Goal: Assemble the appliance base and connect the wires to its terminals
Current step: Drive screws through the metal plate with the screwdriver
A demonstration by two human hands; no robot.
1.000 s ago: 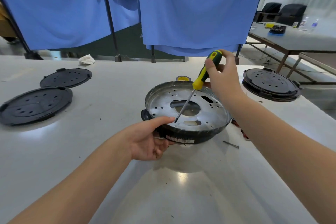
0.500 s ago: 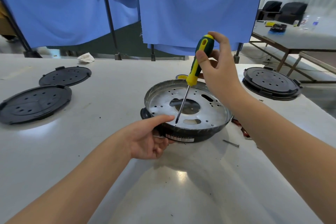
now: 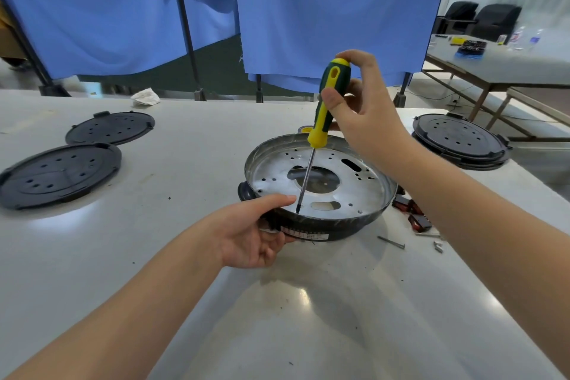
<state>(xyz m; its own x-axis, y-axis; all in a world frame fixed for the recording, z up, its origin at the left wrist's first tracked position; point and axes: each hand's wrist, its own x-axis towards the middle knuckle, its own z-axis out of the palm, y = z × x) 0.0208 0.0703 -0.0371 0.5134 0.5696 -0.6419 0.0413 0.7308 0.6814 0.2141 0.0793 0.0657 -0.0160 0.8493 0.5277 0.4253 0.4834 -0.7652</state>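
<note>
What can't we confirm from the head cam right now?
Head view only:
- Screw under the screwdriver tip: too small to make out.
- Label text on the appliance base side wall: too small, partly behind the left hand.
- Wires and terminals: the red parts lie half hidden behind the right forearm and base rim.
- Right hand palm side: turned away.

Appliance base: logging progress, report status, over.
Left hand grips base rim. Right hand holds screwdriver, tip on plate. Nothing blocking.
</note>
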